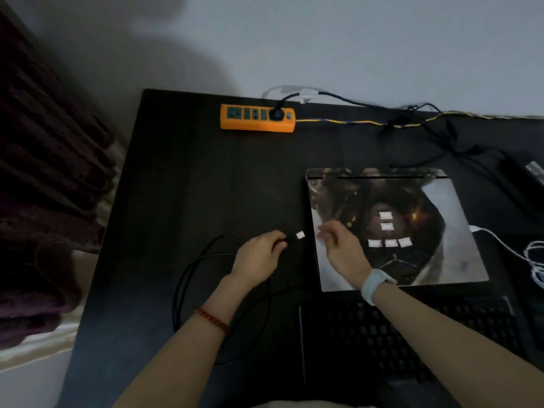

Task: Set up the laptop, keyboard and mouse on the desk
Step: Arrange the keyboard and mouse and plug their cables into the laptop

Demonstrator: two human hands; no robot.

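Dark, almost black wood fills the view: the desk point(182, 184) stands against a pale grey wall point(323, 39), and the closed laptop point(394, 228) on it is the landmark, its lid printed with a dark picture and dotted with small white stickers. Just left of the laptop's left edge, the left hand point(259, 254) has its fingers curled round the black plug end of a cable point(188, 278), the white metal tip point(300, 235) pointing at the laptop's side without quite touching it; the cable loops back across the desk to the left of the laptop and toward the near edge. The right hand point(341, 245) hovers over the laptop's left front corner, fingers loosely bent and gripping nothing, a pale watch point(375, 285) on its wrist; the left wrist wears a red braided band point(212, 319). Directly in front of the laptop, at the near edge of the desk, lies the black keyboard point(412, 337), partly under the right forearm. Behind the laptop and to its left, an orange power strip point(257, 117) sits by the wall with one black plug in it, its yellow-and-blue cord running right along the desk's back edge. Right of the laptop lie tangled black leads, a black power brick point(518, 172) and a white cable point(506, 245). Far left of the laptop, off the desk, hangs dark maroon fabric point(44, 172).
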